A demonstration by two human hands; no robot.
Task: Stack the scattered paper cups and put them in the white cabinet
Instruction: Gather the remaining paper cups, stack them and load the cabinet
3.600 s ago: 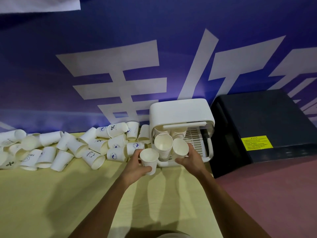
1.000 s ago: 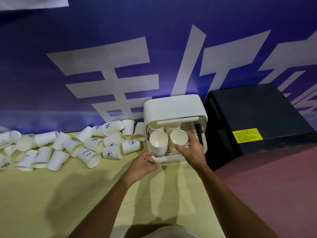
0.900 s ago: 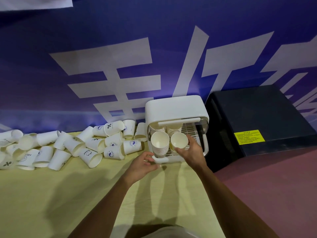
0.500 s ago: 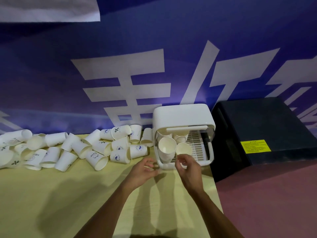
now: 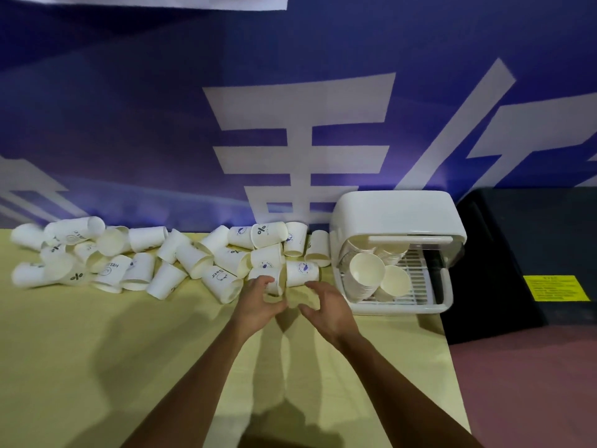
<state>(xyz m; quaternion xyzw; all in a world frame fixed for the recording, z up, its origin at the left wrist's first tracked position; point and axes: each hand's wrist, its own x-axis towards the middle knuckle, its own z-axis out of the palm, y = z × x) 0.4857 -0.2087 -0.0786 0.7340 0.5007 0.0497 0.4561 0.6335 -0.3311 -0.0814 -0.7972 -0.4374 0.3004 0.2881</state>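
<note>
The left hand (image 5: 260,302) curls its fingers over the nearest paper cup (image 5: 278,281); whether it already grips, I cannot tell. The right hand (image 5: 328,307) is loosely open and empty, just before another cup (image 5: 302,272), probably so the two can be nested. The other scattered cups (image 5: 181,257) lie on the bench (image 5: 80,350). In the open white cabinet (image 5: 397,213), two stacks (image 5: 366,273) lie on the rack (image 5: 416,279), mouths outward.

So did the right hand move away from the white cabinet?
Yes, the right hand has left the opening of the white cabinet and moved leftward to the loose cups beside it.
</note>
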